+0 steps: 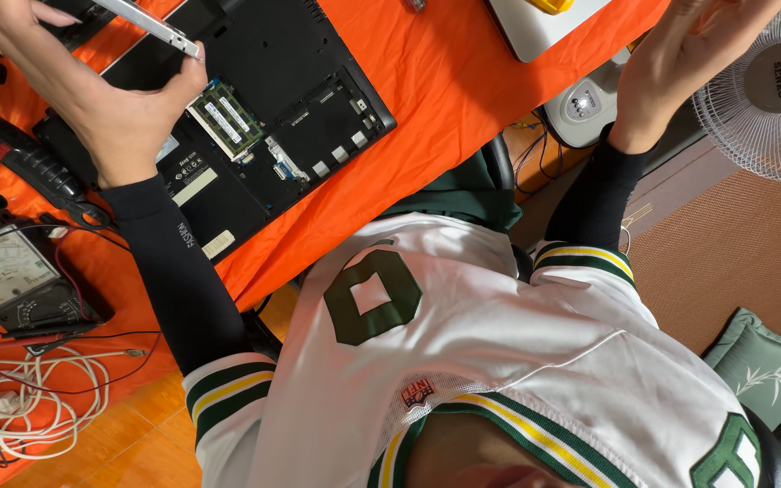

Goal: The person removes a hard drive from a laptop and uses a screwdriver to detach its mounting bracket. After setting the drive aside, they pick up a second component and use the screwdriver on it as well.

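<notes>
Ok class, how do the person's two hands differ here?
The left hand grips a flat silver part over the open black laptop; the right hand, its fingers cut off by the frame, shows nothing held. The left is above the orange cloth; the right is beside the white fan. Both arms wear black sleeves.

Orange cloth (463,108) covers the surface. An analog multimeter (6,271) with a pale dial lies on the cloth at the left edge, black leads trailing from it. Just below it, a coil of white cable (33,398) rests partly on the cloth, partly over the wooden floor (137,452). A black handled tool with red buttons (24,158) lies above the meter. A silver laptop (535,27) sits at the top edge with a yellow object on it (too cropped to identify). White electric fan (761,86) stands at far right, its grey base (585,108) beside the cloth. Green patterned cushion (761,366) on brown carpet (725,253).
</notes>
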